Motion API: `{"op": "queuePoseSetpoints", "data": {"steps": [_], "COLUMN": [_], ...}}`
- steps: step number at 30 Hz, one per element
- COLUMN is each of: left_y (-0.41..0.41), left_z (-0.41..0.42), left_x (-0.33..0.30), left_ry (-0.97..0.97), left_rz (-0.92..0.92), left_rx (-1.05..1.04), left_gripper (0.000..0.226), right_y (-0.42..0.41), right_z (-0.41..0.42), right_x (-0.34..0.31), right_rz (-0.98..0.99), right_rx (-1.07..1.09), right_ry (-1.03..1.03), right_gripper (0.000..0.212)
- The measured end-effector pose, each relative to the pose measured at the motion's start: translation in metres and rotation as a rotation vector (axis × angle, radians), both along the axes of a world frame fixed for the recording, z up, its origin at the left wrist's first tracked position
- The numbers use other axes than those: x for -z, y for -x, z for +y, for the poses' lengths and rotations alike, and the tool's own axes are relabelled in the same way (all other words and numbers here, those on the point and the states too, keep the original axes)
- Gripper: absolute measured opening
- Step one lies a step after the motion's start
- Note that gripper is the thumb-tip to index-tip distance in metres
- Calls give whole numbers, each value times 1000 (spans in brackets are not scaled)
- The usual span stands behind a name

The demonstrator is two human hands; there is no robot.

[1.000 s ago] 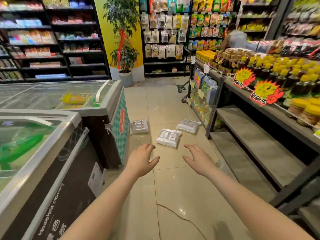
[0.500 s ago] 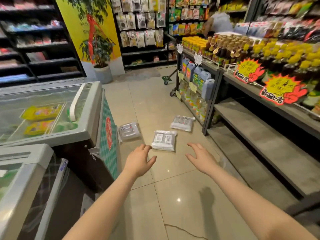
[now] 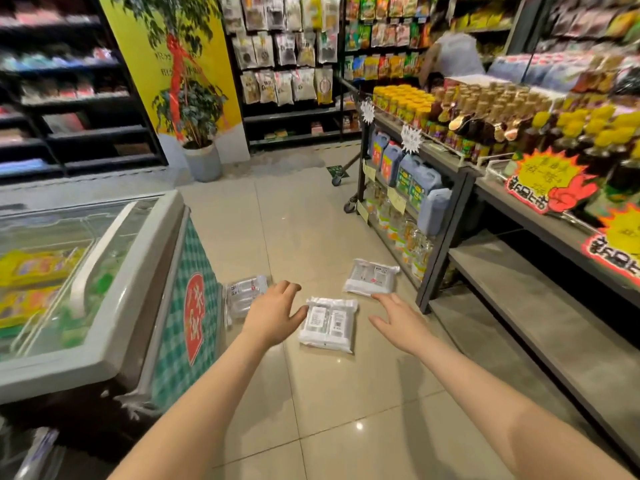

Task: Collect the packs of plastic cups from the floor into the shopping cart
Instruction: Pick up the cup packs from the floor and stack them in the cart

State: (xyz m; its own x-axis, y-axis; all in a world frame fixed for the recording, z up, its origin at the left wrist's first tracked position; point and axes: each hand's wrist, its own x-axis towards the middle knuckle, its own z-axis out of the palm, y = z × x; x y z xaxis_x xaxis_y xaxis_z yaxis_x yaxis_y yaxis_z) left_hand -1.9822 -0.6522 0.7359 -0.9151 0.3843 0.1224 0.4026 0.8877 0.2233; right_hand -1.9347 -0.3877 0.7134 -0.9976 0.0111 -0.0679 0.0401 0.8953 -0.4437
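A: Since a second ago the camera has come closer to the packs, and both hands have reached further out. The left hand (image 3: 273,315) and the right hand (image 3: 398,322) now flank the nearest pack (image 3: 329,323), where before they were short of it.

B: How do the hands lie?

A: Both are spread wide, fingers loosely extended, palms down, holding nothing. The left hand's thumb tip is just beside the pack's left edge; whether it touches cannot be told. The right hand is apart from the pack's right edge.

B: Where are the other packs?

A: All three lie flat on the tiled floor (image 3: 311,220). From the nearest pack, a second pack (image 3: 372,280) lies at about one o'clock, near the foot of the shelf unit (image 3: 440,271); the right hand's fingertips point toward its lower edge. A third pack (image 3: 244,294) lies at about ten o'clock, just beside the corner of the chest freezer (image 3: 166,296), partly hidden behind the left hand.

B: And the cart?

A: At about twelve o'clock, well apart from the packs, two wheels and part of a dark frame (image 3: 343,174) show past the end of the shelf unit; whether this is the cart cannot be told for certain.

B: Anything else in the aisle?

A: A potted plant (image 3: 190,109) stands against a yellow pillar at eleven o'clock. The shelf unit at two o'clock carries bottles (image 3: 519,112) with yellow caps and blue jugs (image 3: 408,174) below. Far back, a person (image 3: 453,55) in a light top bends over behind the shelves.
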Motion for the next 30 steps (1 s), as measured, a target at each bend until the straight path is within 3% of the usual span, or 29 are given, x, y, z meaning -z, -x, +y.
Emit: {"op": "queuePoseSetpoints", "data": {"steps": [11, 23, 30], "left_y": [170, 419, 515], "left_z": [21, 1, 10], "left_x": [38, 114, 207], "left_ry": [62, 91, 135], "left_rz": [-103, -328, -487], "left_rx": [-8, 96, 85], "left_gripper": [49, 49, 48], "right_y": [164, 341, 415], "right_z": [27, 16, 21], "right_x": [30, 113, 194], "right_rz": [-80, -314, -385], "right_rx": [28, 321, 491], "right_ry": [-4, 161, 308], "right_gripper": [53, 53, 52]}}
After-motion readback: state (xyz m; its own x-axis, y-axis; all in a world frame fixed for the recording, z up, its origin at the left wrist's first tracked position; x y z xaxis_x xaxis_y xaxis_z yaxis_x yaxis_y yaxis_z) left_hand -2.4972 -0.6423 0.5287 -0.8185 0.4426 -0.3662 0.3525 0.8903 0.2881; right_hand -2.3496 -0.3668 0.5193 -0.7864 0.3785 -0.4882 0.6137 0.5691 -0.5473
